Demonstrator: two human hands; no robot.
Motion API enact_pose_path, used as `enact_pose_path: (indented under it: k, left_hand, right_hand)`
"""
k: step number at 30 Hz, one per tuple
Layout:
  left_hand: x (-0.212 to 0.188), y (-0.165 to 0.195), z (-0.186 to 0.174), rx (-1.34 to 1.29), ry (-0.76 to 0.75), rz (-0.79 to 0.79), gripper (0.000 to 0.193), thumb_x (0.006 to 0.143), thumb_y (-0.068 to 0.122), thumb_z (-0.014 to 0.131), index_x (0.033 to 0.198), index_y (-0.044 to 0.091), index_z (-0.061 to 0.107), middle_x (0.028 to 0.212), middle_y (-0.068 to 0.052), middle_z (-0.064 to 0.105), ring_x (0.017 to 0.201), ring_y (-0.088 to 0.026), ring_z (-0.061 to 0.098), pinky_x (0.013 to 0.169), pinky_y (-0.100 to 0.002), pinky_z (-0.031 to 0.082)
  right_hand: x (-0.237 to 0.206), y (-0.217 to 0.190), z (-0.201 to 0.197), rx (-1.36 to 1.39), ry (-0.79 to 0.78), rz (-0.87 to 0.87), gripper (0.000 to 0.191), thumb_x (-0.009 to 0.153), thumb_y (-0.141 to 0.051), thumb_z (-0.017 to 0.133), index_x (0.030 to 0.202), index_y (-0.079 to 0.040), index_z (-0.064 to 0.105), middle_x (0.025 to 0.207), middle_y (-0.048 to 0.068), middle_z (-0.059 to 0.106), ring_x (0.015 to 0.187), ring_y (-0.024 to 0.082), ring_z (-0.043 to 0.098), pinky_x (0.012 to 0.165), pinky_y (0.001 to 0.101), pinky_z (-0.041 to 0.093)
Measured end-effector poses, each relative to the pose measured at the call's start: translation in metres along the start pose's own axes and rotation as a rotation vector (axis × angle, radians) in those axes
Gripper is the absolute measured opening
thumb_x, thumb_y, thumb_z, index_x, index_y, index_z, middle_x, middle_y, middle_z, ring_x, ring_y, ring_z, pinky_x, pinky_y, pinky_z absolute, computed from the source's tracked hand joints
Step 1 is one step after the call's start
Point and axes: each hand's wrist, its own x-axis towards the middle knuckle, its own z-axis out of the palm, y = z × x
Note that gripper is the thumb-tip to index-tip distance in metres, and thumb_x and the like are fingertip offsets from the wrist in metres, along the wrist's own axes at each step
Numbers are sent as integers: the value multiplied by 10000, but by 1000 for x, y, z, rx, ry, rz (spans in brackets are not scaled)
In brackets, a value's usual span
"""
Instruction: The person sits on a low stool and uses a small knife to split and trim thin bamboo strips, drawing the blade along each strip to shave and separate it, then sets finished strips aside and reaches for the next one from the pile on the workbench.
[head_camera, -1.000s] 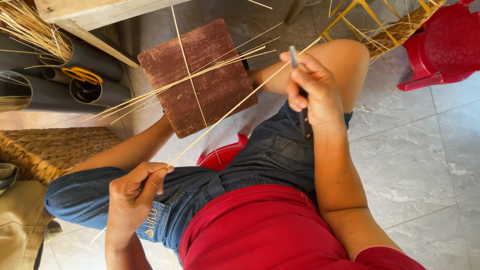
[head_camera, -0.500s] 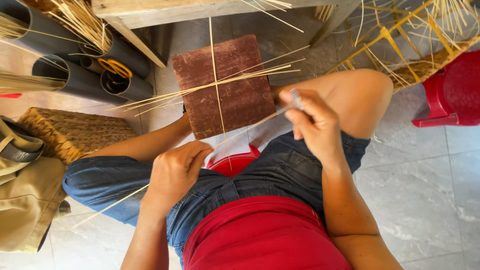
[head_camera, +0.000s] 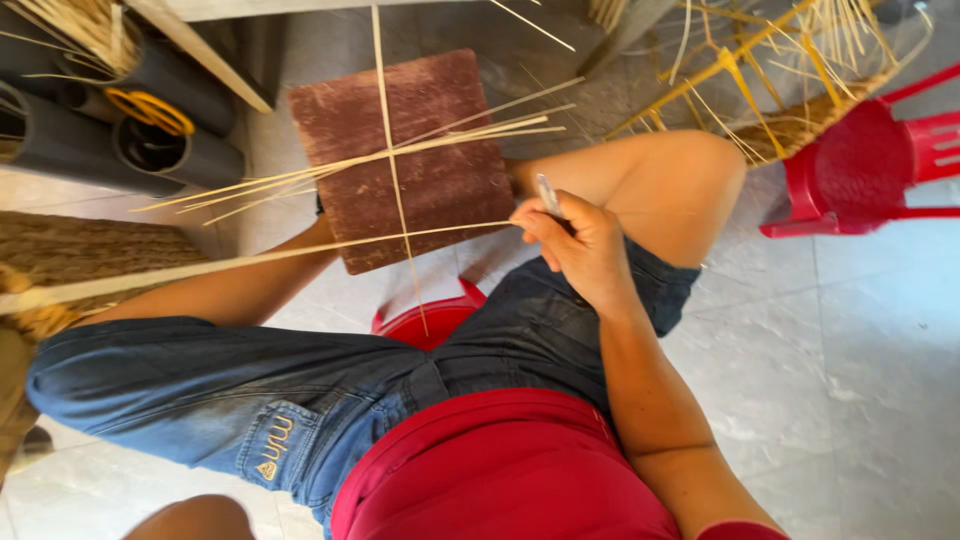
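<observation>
My right hand (head_camera: 580, 245) is closed on a small knife with a thin metal blade (head_camera: 546, 194) and pinches the end of a long pale cane strip (head_camera: 250, 262). The strip stretches leftwards across my bare knee to the frame's left edge. My left hand is out of view; only a bit of arm (head_camera: 190, 518) shows at the bottom. Just beyond my right hand a reddish-brown block (head_camera: 440, 180) lies on the floor with several thin cane strips (head_camera: 400, 152) crossing it. I sit in denim shorts on a red stool (head_camera: 432, 322).
Dark grey pipes (head_camera: 70, 145) holding cane bundles lie at the upper left, above a woven mat (head_camera: 95, 250). A yellow frame with woven cane (head_camera: 760, 80) and a red plastic chair (head_camera: 865, 165) stand at the upper right. Grey tiled floor (head_camera: 850, 380) spreads to the right.
My left hand has drawn out of view to the left, pulling the long strip taut and nearly level. My right hand has stayed near the block with the knife.
</observation>
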Motion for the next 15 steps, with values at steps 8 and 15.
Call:
enact_pose_path:
  k: [8,15]
  left_hand:
    - [15,-13,20,227,21,94,250,969,93,611,1214,54,635,1131,-99,651,979,-262,654,828,-373,547]
    - [15,-36,22,339,120,89,276,999,116,608,1273,91,622,1145,-72,636,966,-227,650,825,-349,546]
  right_hand:
    - [1,0,-1,33,-32,-4,102,995,-72,686,1056,-24,752,781,32,684,531,25,511,472,178,388]
    - [-1,2,-3,104,-37,-12,85,998,-50,683,1039,-8,745,782,41,668,527,32,503,466,179,385]
